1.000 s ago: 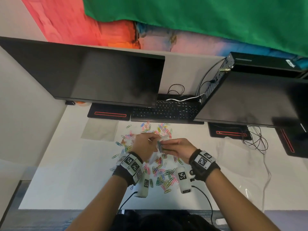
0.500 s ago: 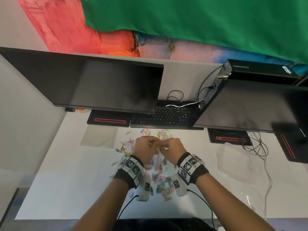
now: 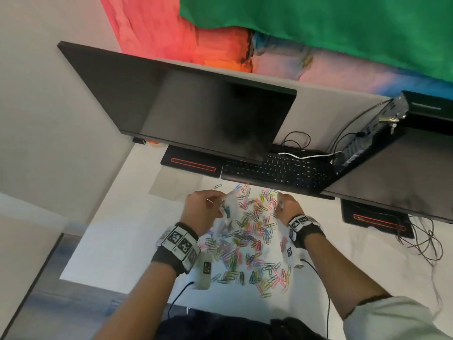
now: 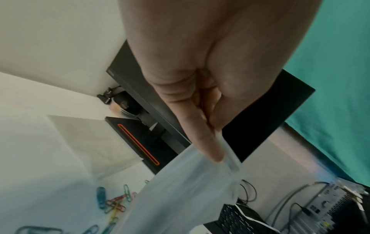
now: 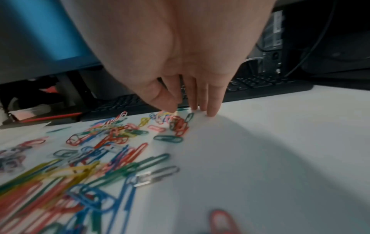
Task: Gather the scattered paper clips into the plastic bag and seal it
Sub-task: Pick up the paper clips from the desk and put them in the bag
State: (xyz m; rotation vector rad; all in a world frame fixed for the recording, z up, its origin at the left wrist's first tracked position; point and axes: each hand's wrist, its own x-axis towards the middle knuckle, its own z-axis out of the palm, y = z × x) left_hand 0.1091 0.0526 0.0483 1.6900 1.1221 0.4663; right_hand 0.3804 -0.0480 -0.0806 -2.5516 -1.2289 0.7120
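Head view: left hand (image 3: 203, 208) pinches plastic bag (image 3: 229, 212) up for loading; right hand (image 3: 285, 208), fingers down, reaches paper clips (image 3: 247, 241) near keyboard (image 3: 277, 171); hold unclear.

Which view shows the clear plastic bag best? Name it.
Left wrist: the clear plastic bag fills the frame, pinched by the left hand. Head view shows it small; right wrist view shows none.
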